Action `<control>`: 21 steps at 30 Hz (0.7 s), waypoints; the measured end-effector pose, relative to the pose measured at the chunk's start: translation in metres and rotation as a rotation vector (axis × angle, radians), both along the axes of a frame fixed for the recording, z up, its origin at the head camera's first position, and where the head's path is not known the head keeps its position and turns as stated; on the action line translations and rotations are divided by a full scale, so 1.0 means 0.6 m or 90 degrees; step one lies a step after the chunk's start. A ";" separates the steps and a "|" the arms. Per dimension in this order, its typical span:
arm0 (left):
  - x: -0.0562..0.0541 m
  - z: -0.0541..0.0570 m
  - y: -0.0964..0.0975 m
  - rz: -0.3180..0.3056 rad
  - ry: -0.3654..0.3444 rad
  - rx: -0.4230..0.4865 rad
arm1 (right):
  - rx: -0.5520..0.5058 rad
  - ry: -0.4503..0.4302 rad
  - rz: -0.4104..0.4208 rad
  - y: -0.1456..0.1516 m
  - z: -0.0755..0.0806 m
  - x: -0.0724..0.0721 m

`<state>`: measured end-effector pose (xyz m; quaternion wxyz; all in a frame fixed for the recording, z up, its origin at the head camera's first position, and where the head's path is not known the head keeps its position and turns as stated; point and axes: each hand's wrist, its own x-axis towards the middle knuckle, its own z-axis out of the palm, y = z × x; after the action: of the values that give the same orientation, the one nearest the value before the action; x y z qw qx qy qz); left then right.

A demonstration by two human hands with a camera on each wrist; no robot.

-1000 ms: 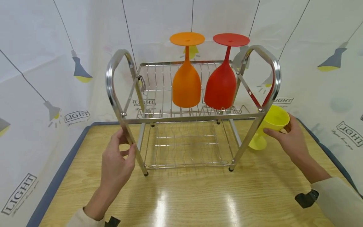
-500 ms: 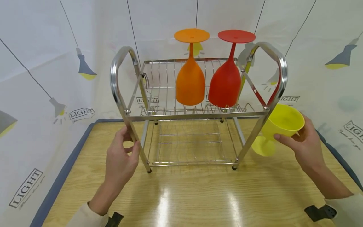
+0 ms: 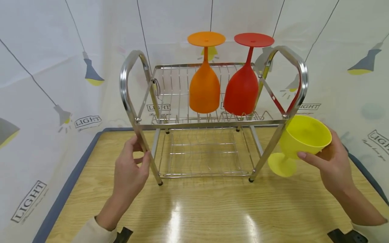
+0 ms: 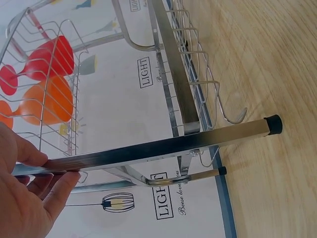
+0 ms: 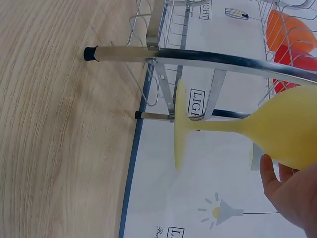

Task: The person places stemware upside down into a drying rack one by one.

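My right hand grips a yellow goblet by its bowl, beside the right end of a two-tier metal dish rack. The goblet is upright and tilted a little, its foot lower left of the bowl. In the right wrist view the goblet's stem and bowl show close up, with fingers around the bowl. My left hand pinches the rack's front left leg between thumb and fingers. On the upper tier an orange goblet and a red goblet stand upside down, side by side, feet up.
The rack stands on a wooden table on black-capped feet. Its lower tier is a wire shelf. Behind and at both sides hangs a white sheet printed with lamps. A dark blue edge borders the tabletop.
The right hand has brought the yellow goblet from partly behind the rack's right leg outward, right and nearer to me. The left hand keeps its hold, and the view has shifted slightly.
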<state>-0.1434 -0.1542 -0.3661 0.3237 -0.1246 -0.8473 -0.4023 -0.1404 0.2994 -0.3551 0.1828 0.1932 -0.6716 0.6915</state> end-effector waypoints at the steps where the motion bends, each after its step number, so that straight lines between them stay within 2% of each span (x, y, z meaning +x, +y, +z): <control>1: -0.001 0.000 0.001 -0.003 0.002 0.003 | -0.013 0.007 0.015 0.001 0.000 0.001; 4: -0.003 -0.002 0.003 -0.015 0.007 0.009 | -0.043 0.014 0.048 0.004 0.002 0.008; 13: -0.002 -0.005 0.001 -0.001 0.010 -0.012 | -0.108 0.037 0.118 -0.006 0.003 0.027; 21: -0.001 -0.003 -0.003 -0.003 0.014 -0.012 | -0.107 0.085 0.176 -0.041 0.006 0.037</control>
<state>-0.1443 -0.1562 -0.3680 0.3308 -0.1341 -0.8471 -0.3938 -0.1181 0.2747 -0.3517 0.1457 0.3132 -0.5647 0.7495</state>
